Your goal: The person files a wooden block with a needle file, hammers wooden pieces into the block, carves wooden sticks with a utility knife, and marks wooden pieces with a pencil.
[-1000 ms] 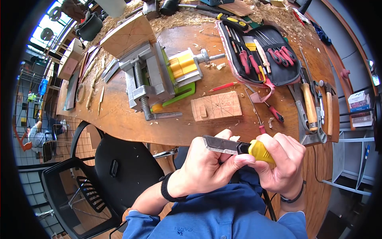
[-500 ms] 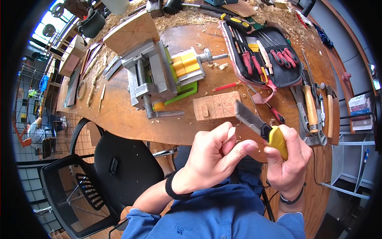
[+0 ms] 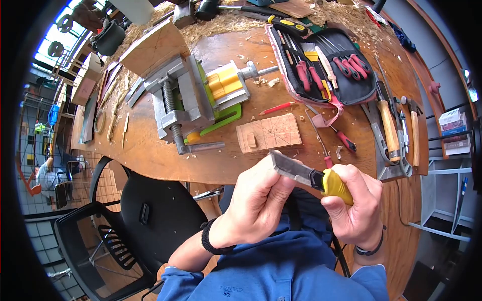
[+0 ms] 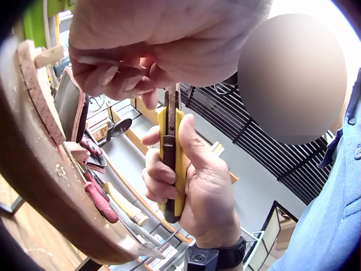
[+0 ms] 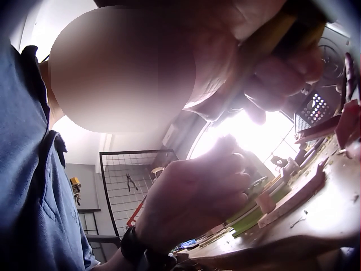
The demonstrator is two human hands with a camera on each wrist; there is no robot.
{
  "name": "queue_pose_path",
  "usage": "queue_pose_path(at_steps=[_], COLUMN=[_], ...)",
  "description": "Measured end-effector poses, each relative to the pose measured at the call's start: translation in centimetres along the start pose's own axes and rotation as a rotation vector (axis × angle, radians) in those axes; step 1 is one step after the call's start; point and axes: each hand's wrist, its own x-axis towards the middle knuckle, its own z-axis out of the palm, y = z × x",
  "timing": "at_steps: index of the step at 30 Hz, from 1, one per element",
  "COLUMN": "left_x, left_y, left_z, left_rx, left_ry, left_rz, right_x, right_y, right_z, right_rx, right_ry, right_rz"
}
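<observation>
Utility knife [image 3: 335, 187] gripped by right hand [image 3: 359, 204]; shirt lettering [image 3: 232, 291] illegibly small.

The utility knife [image 3: 317, 179] has a yellow handle with black parts and an extended grey metal blade. In the head view it tilts toward ten o'clock, handle in the right hand [image 3: 357, 205], blade foremost.

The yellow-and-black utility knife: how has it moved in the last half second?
The knife has swung left and down, its metal blade now across the curled left hand in the head view. The right hand still grips it. The grey metal vise and flat marked wooden block stayed put.
</observation>
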Motion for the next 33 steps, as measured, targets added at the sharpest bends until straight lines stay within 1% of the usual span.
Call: queue_pose_path(at_steps=[1, 2, 4, 5, 6, 8, 9, 11, 12, 14, 15, 17, 18, 20, 21, 23, 24, 26, 29, 33], left_x=[0.4, 0.4, 0.3, -0.1, 0.1, -0.9, -1.0, -1.1, -0.9, -0.1, 0.1, 0.3, 0.2, 0.3, 0.1, -0.5, -0.5, -0.5, -0.6, -0.4], left_y=[-0.6, -0.6, -0.3, 0.5, 0.2, 0.6, 0.6, 0.4, 0.3, -0.1, -0.3, -0.6, -0.6, -0.1, 0.3, 1.4, 1.0, -0.1, 0.1, 0.4], left_z=[-0.1, -0.1, -0.4, 0.3, 1.0, 0.9, 0.8, 0.5, 0.4, 0.1, -0.1, -0.4, -0.6, -1.0, -0.6, 0.4, 0.1, -0.8, -1.3, -0.7], left_rx=[0.024, 0.024, 0.095, -0.037, -0.053, -0.427, -0.426, -0.437, -0.436, -0.163, -0.162, -0.099, -0.100, -0.140, -0.140, -0.311, -0.310, -0.179, -0.152, -0.130], left_ry=[-0.001, -0.005, 0.016, 0.082, 0.182, 0.223, 0.222, 0.163, 0.169, 0.085, 0.093, 0.031, 0.034, -0.033, -0.031, 0.165, 0.168, 0.036, -0.004, 0.026], left_rz=[0.113, 0.113, 0.060, -0.082, -0.003, -0.216, -0.217, -0.245, -0.244, 0.028, 0.025, 0.125, 0.124, 0.044, 0.044, -0.164, -0.164, -0.006, -0.043, -0.078], right_x=[0.0, -0.1, -0.1, -0.1, -0.2, -0.1, -0.1, -0.2, -0.2, -0.1, -0.1, -0.1, -0.1, 0.0, 0.0, 0.1, 0.1, 0.1, 0.2, 0.2], right_y=[0.0, 0.0, 0.1, 0.2, 0.3, 0.3, 0.3, 0.4, 0.5, 0.4, 0.3, 0.3, 0.3, 0.3, 0.3, 0.3, 0.3, 0.3, 0.2, 0.0], right_z=[0.0, 0.1, 0.2, 0.3, 0.3, 0.3, 0.4, 0.5, 0.5, 0.4, 0.3, 0.4, 0.3, 0.3, 0.4, 0.4, 0.4, 0.5, 0.6, 0.6], right_rx=[0.000, -0.011, -0.020, -0.026, -0.031, -0.025, -0.020, -0.016, -0.014, -0.005, 0.004, 0.003, 0.000, -0.008, -0.015, -0.015, -0.013, -0.006, 0.005, 0.015], right_ry=[0.003, -0.005, -0.010, -0.019, -0.029, -0.029, -0.033, -0.028, -0.025, -0.027, -0.023, -0.028, -0.027, -0.036, -0.042, -0.045, -0.048, -0.050, -0.056, -0.062], right_rz=[0.003, -0.016, -0.032, -0.039, -0.047, -0.043, -0.041, -0.041, -0.045, -0.047, -0.043, -0.048, -0.049, -0.049, -0.048, -0.051, -0.052, -0.053, -0.056, -0.070])
